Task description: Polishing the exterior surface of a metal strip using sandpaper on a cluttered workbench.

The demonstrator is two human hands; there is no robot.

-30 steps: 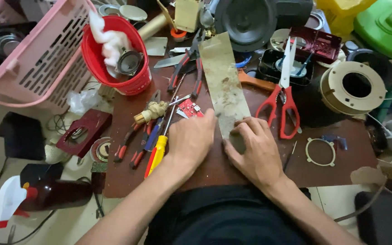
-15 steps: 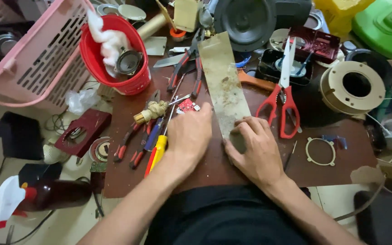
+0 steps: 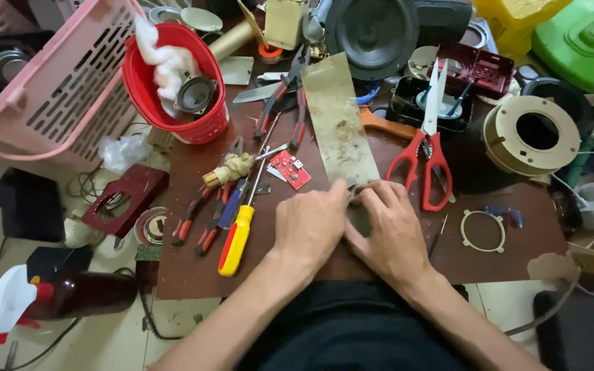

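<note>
Head view looks down on a cluttered brown bench (image 3: 194, 275) where both hands meet at the near end of a long, stained metal strip (image 3: 338, 120). The left hand (image 3: 309, 227) lies palm down, its fingers (image 3: 335, 196) together and pressing on the strip's near edge. The right hand (image 3: 392, 230) sits just beside it, touching it, with its fingers (image 3: 369, 196) curled and pinched on the same end of the strip; whatever small part lies under the fingertips is too hidden to tell. The strip runs away from the fingers toward a black speaker cone (image 3: 372, 34) at the far side. Just right of the right fingers lie red-handled scissors (image 3: 429, 154), blades pointing away. Left of the left fingers lie a yellow-and-red screwdriver (image 3: 236, 237), a small red circuit board (image 3: 290, 168), and a brass fitting (image 3: 227, 170). Farther left of them stand a red bucket (image 3: 204, 127) and a pink slotted basket (image 3: 56, 96). A thin cream ring (image 3: 482, 230) rests well right of the right hand.
</note>
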